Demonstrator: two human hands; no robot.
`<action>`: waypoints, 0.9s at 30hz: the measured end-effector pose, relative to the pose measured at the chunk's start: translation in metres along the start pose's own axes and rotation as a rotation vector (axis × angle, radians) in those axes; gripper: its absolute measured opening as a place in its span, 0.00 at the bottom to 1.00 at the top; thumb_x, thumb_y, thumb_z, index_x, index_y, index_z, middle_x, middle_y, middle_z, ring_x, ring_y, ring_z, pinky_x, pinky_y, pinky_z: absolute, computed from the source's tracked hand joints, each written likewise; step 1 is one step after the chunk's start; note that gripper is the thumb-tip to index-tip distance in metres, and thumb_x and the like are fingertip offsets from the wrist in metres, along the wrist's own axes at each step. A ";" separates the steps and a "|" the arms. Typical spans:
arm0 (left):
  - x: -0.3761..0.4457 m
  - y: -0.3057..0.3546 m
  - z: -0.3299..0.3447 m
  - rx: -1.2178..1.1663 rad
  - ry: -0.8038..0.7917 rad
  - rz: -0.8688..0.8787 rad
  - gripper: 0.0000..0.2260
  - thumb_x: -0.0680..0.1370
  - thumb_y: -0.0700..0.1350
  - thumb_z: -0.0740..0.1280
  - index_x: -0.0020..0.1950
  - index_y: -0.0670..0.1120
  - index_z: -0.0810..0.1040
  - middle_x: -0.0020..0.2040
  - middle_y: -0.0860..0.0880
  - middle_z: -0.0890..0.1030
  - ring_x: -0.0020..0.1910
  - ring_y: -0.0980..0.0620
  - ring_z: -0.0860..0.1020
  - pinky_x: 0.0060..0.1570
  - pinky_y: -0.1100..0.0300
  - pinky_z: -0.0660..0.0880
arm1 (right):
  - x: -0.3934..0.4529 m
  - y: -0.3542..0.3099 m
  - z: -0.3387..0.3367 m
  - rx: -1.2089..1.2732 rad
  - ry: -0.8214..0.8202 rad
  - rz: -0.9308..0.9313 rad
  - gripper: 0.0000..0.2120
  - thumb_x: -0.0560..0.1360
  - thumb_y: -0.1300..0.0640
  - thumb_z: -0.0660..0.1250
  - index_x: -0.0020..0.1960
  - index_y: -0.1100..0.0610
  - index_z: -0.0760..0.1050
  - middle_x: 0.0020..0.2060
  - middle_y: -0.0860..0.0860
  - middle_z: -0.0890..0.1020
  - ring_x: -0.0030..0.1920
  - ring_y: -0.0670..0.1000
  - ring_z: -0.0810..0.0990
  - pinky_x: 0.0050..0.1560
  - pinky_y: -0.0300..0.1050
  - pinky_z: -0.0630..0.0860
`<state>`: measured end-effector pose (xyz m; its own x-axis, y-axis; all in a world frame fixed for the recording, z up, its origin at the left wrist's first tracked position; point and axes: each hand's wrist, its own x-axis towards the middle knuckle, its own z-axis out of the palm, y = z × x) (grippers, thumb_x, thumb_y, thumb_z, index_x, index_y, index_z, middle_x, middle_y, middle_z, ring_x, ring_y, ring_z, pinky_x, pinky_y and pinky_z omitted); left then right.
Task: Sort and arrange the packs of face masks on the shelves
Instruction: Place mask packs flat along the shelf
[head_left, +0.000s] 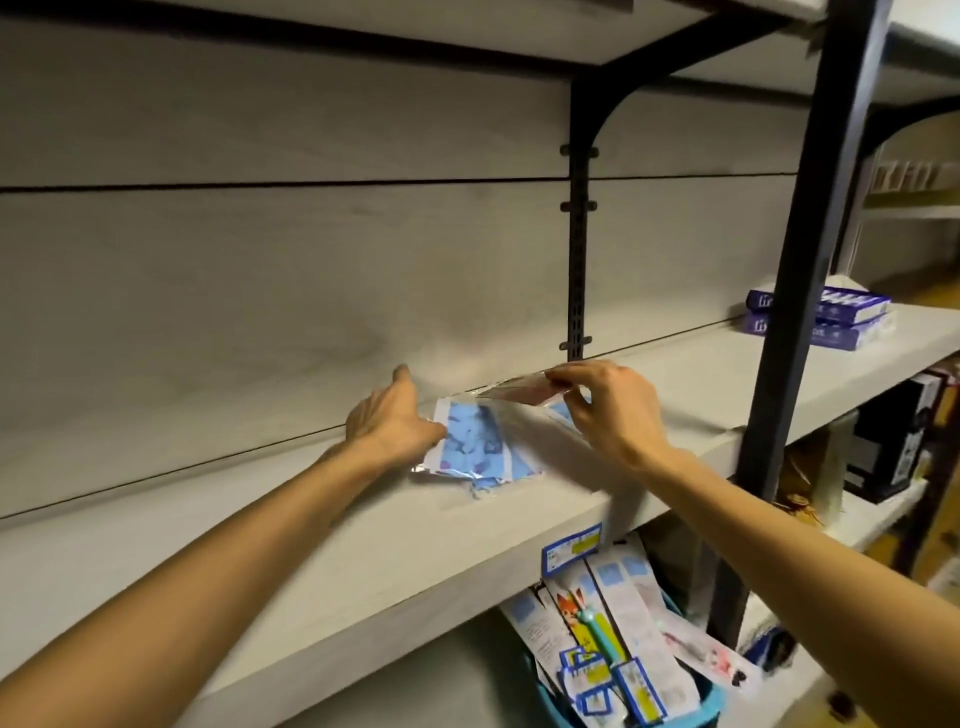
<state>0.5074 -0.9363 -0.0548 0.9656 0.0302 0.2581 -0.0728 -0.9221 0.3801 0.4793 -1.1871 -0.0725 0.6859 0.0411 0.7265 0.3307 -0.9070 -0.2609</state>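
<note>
while the left hand (387, 422) rests flat on the blue pack (475, 446), the right hand (605, 402) pinches a pink pack (519, 395) above.

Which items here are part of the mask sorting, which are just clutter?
Job:
- blue mask packs on shelf, under left hand
- pink pack pinched by right hand
- basket of packs below

Clutter:
- purple boxes
- black box

A pale grey wooden shelf (363, 525) runs from near left to far right, braced by a black metal upright (810, 260). Near its middle lies a small pile of blue-printed mask packs (470, 447) (clear wrappers, overlapping one another). Far to the right, two purple-and-white boxes (821, 319) sit stacked on the same board.
</note>
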 end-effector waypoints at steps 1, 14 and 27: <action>0.001 0.005 0.000 0.125 0.019 0.043 0.35 0.72 0.55 0.73 0.72 0.44 0.61 0.62 0.43 0.78 0.60 0.38 0.77 0.54 0.50 0.76 | 0.003 0.002 0.002 0.012 -0.002 0.002 0.15 0.77 0.62 0.67 0.59 0.49 0.84 0.54 0.47 0.86 0.52 0.52 0.84 0.48 0.51 0.82; -0.022 0.047 0.055 0.287 -0.391 0.179 0.35 0.81 0.68 0.47 0.83 0.54 0.42 0.83 0.50 0.45 0.81 0.45 0.46 0.78 0.42 0.48 | 0.009 0.024 0.017 0.163 -0.098 0.007 0.16 0.78 0.57 0.63 0.63 0.51 0.82 0.58 0.49 0.85 0.57 0.54 0.83 0.56 0.51 0.80; -0.053 0.030 0.033 0.382 -0.343 0.021 0.33 0.80 0.69 0.42 0.82 0.58 0.41 0.82 0.53 0.39 0.81 0.50 0.40 0.78 0.42 0.39 | -0.011 0.022 0.016 0.065 -0.504 -0.194 0.11 0.74 0.45 0.64 0.39 0.50 0.73 0.37 0.48 0.80 0.36 0.51 0.79 0.29 0.40 0.66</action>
<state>0.4621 -0.9785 -0.0859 0.9959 -0.0590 -0.0682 -0.0585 -0.9982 0.0097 0.4896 -1.2011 -0.0961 0.8290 0.4156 0.3742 0.5105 -0.8355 -0.2032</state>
